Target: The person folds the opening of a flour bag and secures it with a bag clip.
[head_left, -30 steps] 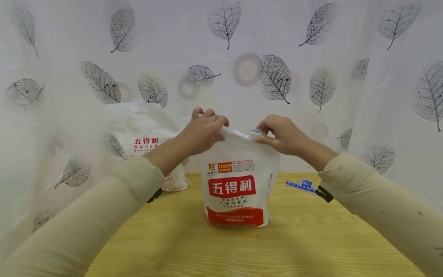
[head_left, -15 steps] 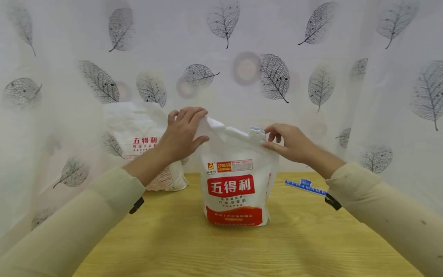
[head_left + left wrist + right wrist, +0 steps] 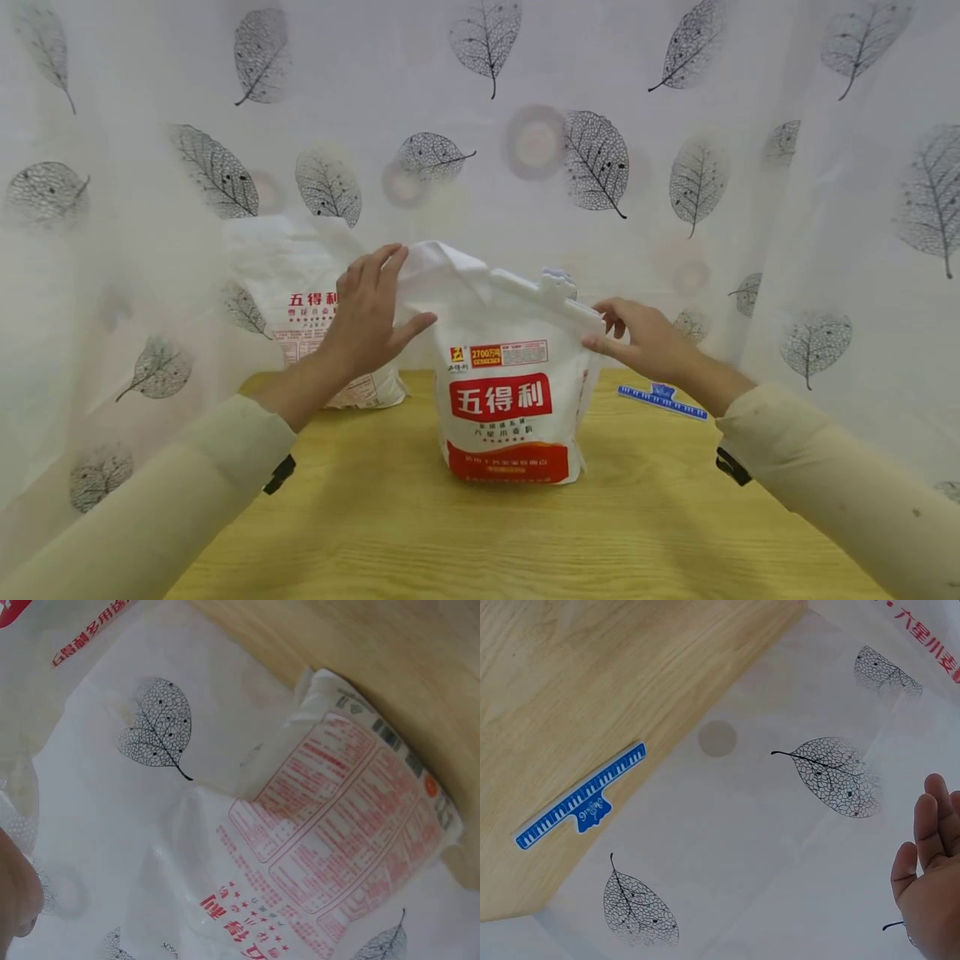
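Observation:
A white flour bag (image 3: 501, 400) with red print stands upright on the table in the head view. A pale clip (image 3: 557, 282) with a wavy tab sits along the right part of its top edge. My left hand (image 3: 367, 312) lies at the bag's upper left corner, fingers extended and thumb apart in front of the plastic. At the upper right corner, my right hand (image 3: 645, 337) pinches the bag's edge between thumb and fingers, near the clip's end. The left wrist view catches only part of the left hand (image 3: 16, 889).
A second white flour bag (image 3: 311, 333) stands behind to the left, partly covered by the left hand. On the wooden table (image 3: 495, 542), a blue clip (image 3: 660, 402) with piano-key markings lies to the right. A leaf-patterned white curtain (image 3: 480, 200) hangs behind.
My left hand has moved left from the bag's top middle to its left corner, its fingers opening out. My right hand has slid right and down along the top edge, off the clip's tab.

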A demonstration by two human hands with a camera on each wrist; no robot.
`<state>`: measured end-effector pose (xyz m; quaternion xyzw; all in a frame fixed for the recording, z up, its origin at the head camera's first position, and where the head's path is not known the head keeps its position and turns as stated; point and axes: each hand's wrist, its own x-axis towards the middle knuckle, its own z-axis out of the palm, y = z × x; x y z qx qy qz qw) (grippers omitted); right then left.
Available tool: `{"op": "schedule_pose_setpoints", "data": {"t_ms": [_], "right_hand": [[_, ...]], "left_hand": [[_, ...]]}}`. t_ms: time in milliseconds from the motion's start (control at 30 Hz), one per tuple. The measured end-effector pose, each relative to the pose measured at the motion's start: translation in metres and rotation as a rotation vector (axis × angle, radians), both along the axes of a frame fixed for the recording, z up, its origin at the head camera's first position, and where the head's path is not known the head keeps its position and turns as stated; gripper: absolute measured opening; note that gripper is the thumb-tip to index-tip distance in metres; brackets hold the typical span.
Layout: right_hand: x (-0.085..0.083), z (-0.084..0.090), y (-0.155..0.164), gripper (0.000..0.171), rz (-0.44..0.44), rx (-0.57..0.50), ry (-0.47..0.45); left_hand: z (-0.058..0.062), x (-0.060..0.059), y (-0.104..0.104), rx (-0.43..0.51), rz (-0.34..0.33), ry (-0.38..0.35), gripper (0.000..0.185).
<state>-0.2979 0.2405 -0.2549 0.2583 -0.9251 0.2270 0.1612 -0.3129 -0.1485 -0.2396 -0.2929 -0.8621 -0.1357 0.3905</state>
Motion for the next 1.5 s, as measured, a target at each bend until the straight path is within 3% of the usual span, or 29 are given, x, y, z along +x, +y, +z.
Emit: {"op": "schedule_pose_setpoints", "data": {"t_ms": [233,667,967,1233,1333,1500], "right_hand": [[0.003,-0.023,0.001,0.045,-0.005,-0.011,-0.069],[0.002,-0.076,-0.002,0.042,0.056,-0.043,-0.127],[0.006,-0.103,-0.007,0.048,0.064,-0.084,-0.211],[0.010,-0.128,-0.012,0.058,0.104,-0.128,-0.274],[0.011,-0.134,-0.015,0.062,0.121,-0.134,-0.262],[0.014,-0.144,-0.019,0.055,0.132,-0.101,-0.213]], "left_hand": [[-0.022,0.001,-0.002,0.090,-0.036,-0.062,0.094],[-0.075,0.007,-0.003,0.120,-0.047,-0.148,0.122],[-0.110,0.016,0.004,0.111,-0.056,-0.319,0.123],[-0.142,0.016,0.014,0.084,-0.087,-0.564,0.119],[-0.151,0.016,0.019,0.058,-0.113,-0.633,0.116],[-0.163,0.015,0.024,0.011,-0.095,-0.674,0.112]]}}
